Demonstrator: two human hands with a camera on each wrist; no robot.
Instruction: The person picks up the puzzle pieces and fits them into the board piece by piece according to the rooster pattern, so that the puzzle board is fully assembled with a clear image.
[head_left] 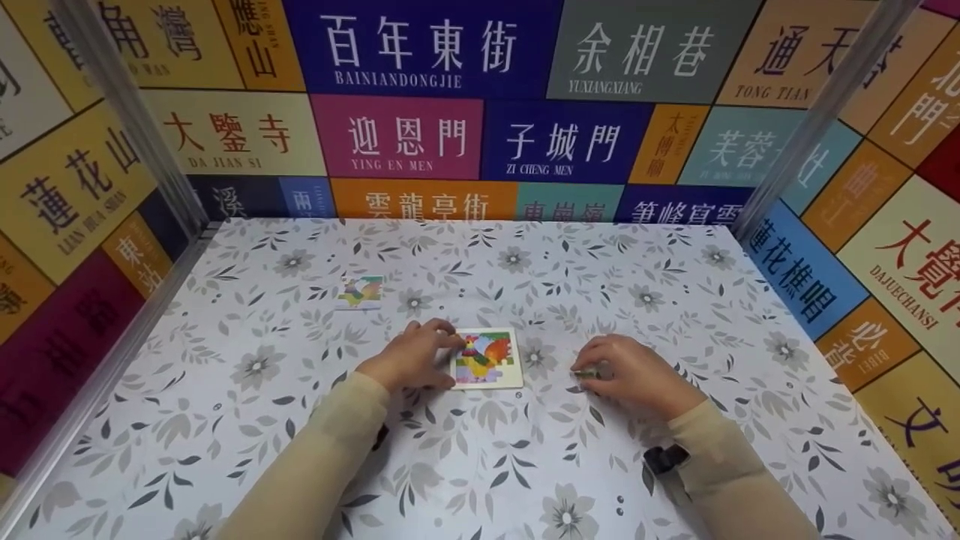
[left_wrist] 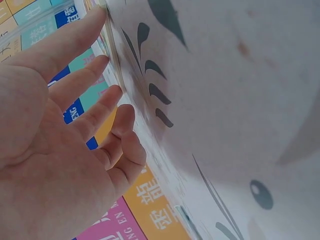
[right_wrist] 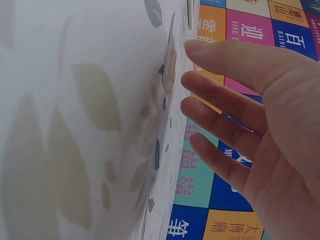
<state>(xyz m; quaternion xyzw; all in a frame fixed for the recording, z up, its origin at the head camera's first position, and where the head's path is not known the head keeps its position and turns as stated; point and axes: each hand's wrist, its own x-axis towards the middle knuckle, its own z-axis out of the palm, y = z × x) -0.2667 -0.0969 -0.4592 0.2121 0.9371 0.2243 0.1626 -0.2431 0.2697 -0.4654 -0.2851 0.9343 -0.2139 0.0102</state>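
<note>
A small rooster jigsaw puzzle (head_left: 484, 364) in a pale tray (head_left: 511, 377) lies flat near the middle of the table. At its left edge, my left hand (head_left: 416, 356) touches the tray with thumb and fingers spread. The left wrist view shows those fingers (left_wrist: 82, 82) mostly straight against the edge. To the tray's right, my right hand (head_left: 634, 375) is low over a small puzzle piece (head_left: 598, 370), partly hidden by the fingers. In the right wrist view, the piece (right_wrist: 170, 67) lies on the table just beyond the spread thumb and fingertips.
A second rooster picture (head_left: 361, 292) lies farther back to the left. The table (head_left: 247, 435) has a grey flower-and-leaf covering. Clear upright panels with metal-coloured edges and colourful walls of Chinese place-name signs (head_left: 409, 139) stand behind and on both sides.
</note>
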